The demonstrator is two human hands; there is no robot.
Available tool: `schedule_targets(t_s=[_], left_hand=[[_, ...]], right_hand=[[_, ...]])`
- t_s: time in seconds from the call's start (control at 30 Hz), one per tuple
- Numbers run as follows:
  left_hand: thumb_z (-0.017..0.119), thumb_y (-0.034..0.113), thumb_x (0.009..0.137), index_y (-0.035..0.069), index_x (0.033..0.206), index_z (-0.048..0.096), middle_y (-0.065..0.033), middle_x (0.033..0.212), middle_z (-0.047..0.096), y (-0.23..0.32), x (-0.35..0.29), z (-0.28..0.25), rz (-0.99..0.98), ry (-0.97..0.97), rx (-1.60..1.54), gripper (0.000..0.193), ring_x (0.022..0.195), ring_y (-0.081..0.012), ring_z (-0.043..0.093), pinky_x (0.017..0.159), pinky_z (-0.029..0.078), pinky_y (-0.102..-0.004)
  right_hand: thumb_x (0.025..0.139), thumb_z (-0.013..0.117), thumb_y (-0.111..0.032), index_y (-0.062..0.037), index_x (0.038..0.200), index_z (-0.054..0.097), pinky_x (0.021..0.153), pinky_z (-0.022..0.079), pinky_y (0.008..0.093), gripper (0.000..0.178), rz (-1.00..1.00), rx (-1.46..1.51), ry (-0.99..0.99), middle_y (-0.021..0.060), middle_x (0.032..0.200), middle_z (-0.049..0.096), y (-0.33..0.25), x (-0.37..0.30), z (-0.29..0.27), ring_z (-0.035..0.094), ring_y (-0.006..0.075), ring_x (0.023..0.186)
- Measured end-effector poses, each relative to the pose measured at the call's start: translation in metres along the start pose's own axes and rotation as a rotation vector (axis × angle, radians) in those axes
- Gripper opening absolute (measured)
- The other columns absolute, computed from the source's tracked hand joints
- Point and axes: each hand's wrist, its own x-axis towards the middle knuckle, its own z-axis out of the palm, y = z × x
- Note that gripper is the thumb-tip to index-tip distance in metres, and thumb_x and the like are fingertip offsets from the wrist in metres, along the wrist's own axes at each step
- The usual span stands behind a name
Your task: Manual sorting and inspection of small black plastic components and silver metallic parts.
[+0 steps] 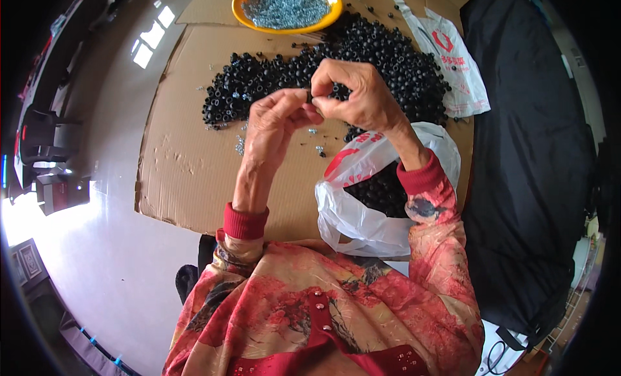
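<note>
Can see left hand (272, 124) and right hand (362, 96) raised together over cardboard (184, 166), fingertips almost meeting at a tiny black piece (310, 98). Can make out fingers of left pinched on it from one side, with thumb and index close together, and fingers of right pinched from the other, with thumb and index bowed in a loop. Cannot tell its exact shape. Can find a broad heap (388, 56) of black rings and beads on the far side, with clear bits (240, 145) scattered along its near edge. Farther still, can see a yellow plate (286, 31) full of clear bits. Near right, below the right forearm, can see an open white bag (365, 226) holding more black beads; far right, a flat bag (474, 95) beside the heap.
</note>
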Motion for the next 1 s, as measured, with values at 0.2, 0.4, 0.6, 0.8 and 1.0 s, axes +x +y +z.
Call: schedule_targets(t_s=[0.2,0.4,0.6,0.8,1.0], left_hand=[[0.055,0.016,0.089,-0.003,0.094,0.060,-0.0089,0.082,0.061,0.015,0.004,-0.017,0.139,0.217,0.039,0.020,0.073,-0.0172,0.061,0.072,0.053,-0.0335],[0.057,0.017,0.089,-0.002,0.093,0.060,-0.0076,0.081,0.062,0.023,0.001,-0.021,0.196,0.209,-0.083,0.020,0.070,-0.0149,0.061,0.070,0.052,-0.0321],[0.056,0.018,0.089,-0.004,0.094,0.060,-0.0080,0.082,0.062,0.027,-0.002,-0.031,0.227,0.144,-0.255,0.023,0.070,-0.0159,0.061,0.070,0.052,-0.0323],[0.055,0.019,0.090,-0.004,0.096,0.060,-0.0091,0.081,0.063,0.026,-0.001,-0.033,0.223,0.130,-0.349,0.025,0.071,-0.0168,0.061,0.071,0.052,-0.0332],[0.055,0.019,0.090,-0.004,0.097,0.059,-0.0098,0.083,0.063,0.028,-0.002,-0.038,0.240,0.164,-0.352,0.025,0.072,-0.0165,0.061,0.072,0.053,-0.0335]], right_hand=[[0.069,0.061,0.003,-0.0006,0.071,0.053,0.056,0.046,0.0274,0.008,0.123,-0.164,-0.065,0.0058,0.066,0.055,0.043,-0.011,-0.001,0.055,0.0139,0.060],[0.069,0.055,0.004,-0.0011,0.071,0.049,0.062,0.045,0.0348,0.008,-0.014,-0.490,-0.225,0.0095,0.065,0.050,0.094,-0.023,0.028,0.052,0.0264,0.062],[0.072,0.056,-0.001,-0.0022,0.071,0.049,0.064,0.045,0.0355,0.007,-0.042,-0.498,-0.253,0.0095,0.064,0.051,0.073,-0.011,0.025,0.052,0.0271,0.063],[0.073,0.056,-0.005,-0.0018,0.072,0.051,0.060,0.046,0.0369,0.006,0.043,-0.374,-0.297,0.0100,0.065,0.053,0.075,-0.013,0.045,0.055,0.0269,0.064],[0.070,0.059,-0.006,-0.0030,0.072,0.051,0.065,0.045,0.0383,0.008,0.034,-0.352,-0.356,0.0101,0.067,0.054,0.075,-0.028,0.064,0.056,0.0280,0.067]])
